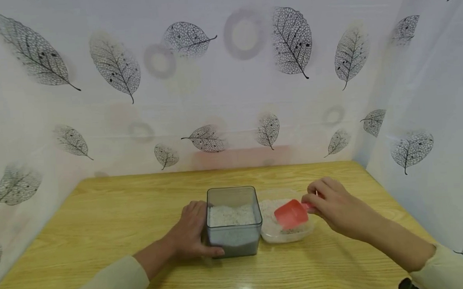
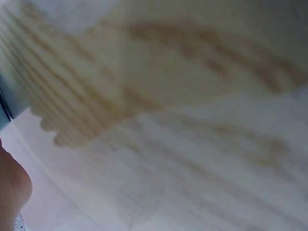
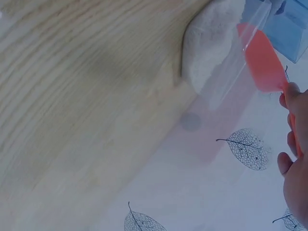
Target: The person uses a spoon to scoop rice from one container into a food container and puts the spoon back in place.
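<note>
A clear grey square container [image 1: 236, 244], partly filled with whitish grains [image 1: 231, 216], stands upright on the table. My left hand [image 1: 189, 234] grips its left side, thumb along the front and fingers at the far side. Right beside it is a low clear plastic tub [image 1: 277, 237] with more pale grains inside. My right hand [image 1: 335, 209] pinches the handle of a red scoop [image 1: 292, 214] over this tub; the scoop's bowl is tilted down toward the grains. In the right wrist view the fingers wrap the scoop's handle, with the scoop [image 3: 262, 60] overlapping the tub's rim.
The wood-grain table [image 1: 121, 211] extends to both sides and behind the containers. A pale curtain [image 1: 220, 88] printed with dark leaves hangs along the back and both sides.
</note>
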`<state>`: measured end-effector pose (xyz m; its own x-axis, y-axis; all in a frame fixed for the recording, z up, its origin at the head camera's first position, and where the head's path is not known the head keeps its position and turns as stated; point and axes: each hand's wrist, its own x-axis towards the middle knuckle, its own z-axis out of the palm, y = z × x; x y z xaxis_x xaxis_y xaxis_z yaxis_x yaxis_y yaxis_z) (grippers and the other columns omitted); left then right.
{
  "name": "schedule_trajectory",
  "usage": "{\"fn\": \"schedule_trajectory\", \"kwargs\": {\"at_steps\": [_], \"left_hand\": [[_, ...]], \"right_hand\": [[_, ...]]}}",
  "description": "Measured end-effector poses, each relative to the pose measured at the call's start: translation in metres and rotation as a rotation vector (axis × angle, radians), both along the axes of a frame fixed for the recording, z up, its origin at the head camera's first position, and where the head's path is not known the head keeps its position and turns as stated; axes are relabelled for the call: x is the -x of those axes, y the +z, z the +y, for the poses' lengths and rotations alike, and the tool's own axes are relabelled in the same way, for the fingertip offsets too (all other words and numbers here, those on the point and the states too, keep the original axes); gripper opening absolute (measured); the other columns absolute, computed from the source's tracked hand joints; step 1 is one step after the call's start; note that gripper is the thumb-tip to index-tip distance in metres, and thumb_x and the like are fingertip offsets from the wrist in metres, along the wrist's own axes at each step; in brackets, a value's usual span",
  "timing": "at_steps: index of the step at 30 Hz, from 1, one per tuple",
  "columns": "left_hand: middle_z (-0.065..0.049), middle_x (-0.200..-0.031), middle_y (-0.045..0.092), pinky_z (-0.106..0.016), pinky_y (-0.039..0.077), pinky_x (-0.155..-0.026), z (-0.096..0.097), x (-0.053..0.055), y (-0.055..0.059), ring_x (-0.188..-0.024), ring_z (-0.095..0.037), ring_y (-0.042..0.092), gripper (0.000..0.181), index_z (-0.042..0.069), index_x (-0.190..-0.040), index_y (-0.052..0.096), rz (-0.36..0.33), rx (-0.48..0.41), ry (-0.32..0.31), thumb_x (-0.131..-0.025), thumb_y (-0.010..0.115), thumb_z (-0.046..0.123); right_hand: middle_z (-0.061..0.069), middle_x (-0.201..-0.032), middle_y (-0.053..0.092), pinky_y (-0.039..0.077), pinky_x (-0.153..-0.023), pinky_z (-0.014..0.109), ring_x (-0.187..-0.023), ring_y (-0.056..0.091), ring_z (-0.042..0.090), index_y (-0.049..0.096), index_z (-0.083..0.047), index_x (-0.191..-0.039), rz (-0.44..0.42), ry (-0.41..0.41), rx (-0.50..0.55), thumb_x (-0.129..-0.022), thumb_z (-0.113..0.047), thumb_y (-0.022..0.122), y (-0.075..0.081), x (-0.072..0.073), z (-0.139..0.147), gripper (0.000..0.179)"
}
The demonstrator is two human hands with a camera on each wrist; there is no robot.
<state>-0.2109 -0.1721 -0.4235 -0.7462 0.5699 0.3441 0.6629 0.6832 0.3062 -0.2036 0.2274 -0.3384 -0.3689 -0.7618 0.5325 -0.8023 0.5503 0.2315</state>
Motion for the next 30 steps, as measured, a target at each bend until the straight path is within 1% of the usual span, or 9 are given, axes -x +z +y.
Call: {"fn": "schedule_trajectory", "kwargs": {"at_steps": [4,6,8,14,18,24,26,30], "left_hand": [[-0.003,-0.119,0.051,-0.048,0.036,-0.103,0.000,-0.001,0.002,-0.113,-0.021,0.043,0.105,0.008,-0.134,0.044,-0.004,0.007,0.001,-0.067,0.060,0.089],[-0.002,-0.119,0.051,-0.048,0.036,-0.103,0.000,-0.001,0.003,-0.113,-0.021,0.043,0.105,0.008,-0.134,0.044,-0.007,0.013,0.004,-0.067,0.060,0.089],[-0.002,-0.119,0.051,-0.048,0.036,-0.103,0.000,-0.001,0.002,-0.114,-0.021,0.043,0.105,0.008,-0.134,0.044,-0.006,0.017,0.004,-0.068,0.060,0.089],[-0.001,-0.115,0.051,-0.047,0.037,-0.100,0.002,-0.001,0.000,-0.110,-0.019,0.043,0.103,0.009,-0.131,0.045,0.006,-0.002,-0.008,-0.067,0.060,0.089],[-0.001,-0.116,0.051,-0.046,0.037,-0.101,0.002,-0.002,0.001,-0.110,-0.019,0.043,0.105,0.009,-0.133,0.045,0.010,0.001,-0.001,-0.066,0.061,0.089],[-0.001,-0.117,0.052,-0.047,0.037,-0.101,0.000,-0.002,0.001,-0.111,-0.019,0.043,0.105,0.009,-0.133,0.045,0.019,-0.007,-0.002,-0.066,0.061,0.089],[0.000,-0.118,0.051,-0.047,0.037,-0.101,0.000,-0.001,0.001,-0.112,-0.019,0.043,0.105,0.010,-0.133,0.045,0.018,-0.008,-0.007,-0.067,0.060,0.089],[0.000,-0.118,0.051,-0.047,0.037,-0.102,0.000,0.000,-0.001,-0.112,-0.018,0.043,0.105,0.010,-0.134,0.044,0.015,-0.013,-0.010,-0.067,0.060,0.089]], "right_hand": [[0.001,-0.094,0.052,0.036,-0.078,0.035,-0.087,0.043,0.020,0.065,-0.011,-0.097,0.068,0.024,-0.040,-0.110,-0.035,0.030,0.009,-0.001,0.002,0.045],[0.003,-0.094,0.053,0.037,-0.077,0.038,-0.086,0.044,0.022,0.065,-0.010,-0.097,0.092,0.024,-0.025,-0.110,-0.036,0.031,0.012,0.000,0.002,0.045],[0.004,-0.094,0.053,0.035,-0.076,0.039,-0.085,0.044,0.022,0.065,-0.008,-0.098,0.088,0.012,0.019,-0.109,-0.037,0.032,0.016,0.001,0.003,0.045],[0.007,-0.092,0.056,0.032,-0.076,0.039,-0.082,0.045,0.023,0.068,-0.006,-0.097,0.089,0.015,0.226,-0.107,-0.042,0.037,0.024,0.005,-0.001,0.048],[0.010,-0.093,0.056,0.031,-0.075,0.038,-0.082,0.045,0.026,0.069,-0.003,-0.098,0.094,-0.006,0.286,-0.106,-0.042,0.040,0.034,0.004,-0.010,0.049],[0.011,-0.093,0.055,0.031,-0.075,0.037,-0.082,0.044,0.026,0.070,-0.002,-0.102,0.087,0.011,0.306,-0.106,-0.041,0.042,0.052,0.000,-0.036,0.049],[0.011,-0.093,0.055,0.032,-0.076,0.038,-0.083,0.044,0.027,0.071,-0.002,-0.101,0.091,0.026,0.302,-0.106,-0.041,0.042,0.055,-0.002,-0.044,0.048],[0.008,-0.095,0.055,0.033,-0.077,0.039,-0.087,0.046,0.026,0.071,-0.006,-0.101,0.072,0.045,0.273,-0.106,-0.042,0.040,0.059,-0.005,-0.061,0.047]]}}
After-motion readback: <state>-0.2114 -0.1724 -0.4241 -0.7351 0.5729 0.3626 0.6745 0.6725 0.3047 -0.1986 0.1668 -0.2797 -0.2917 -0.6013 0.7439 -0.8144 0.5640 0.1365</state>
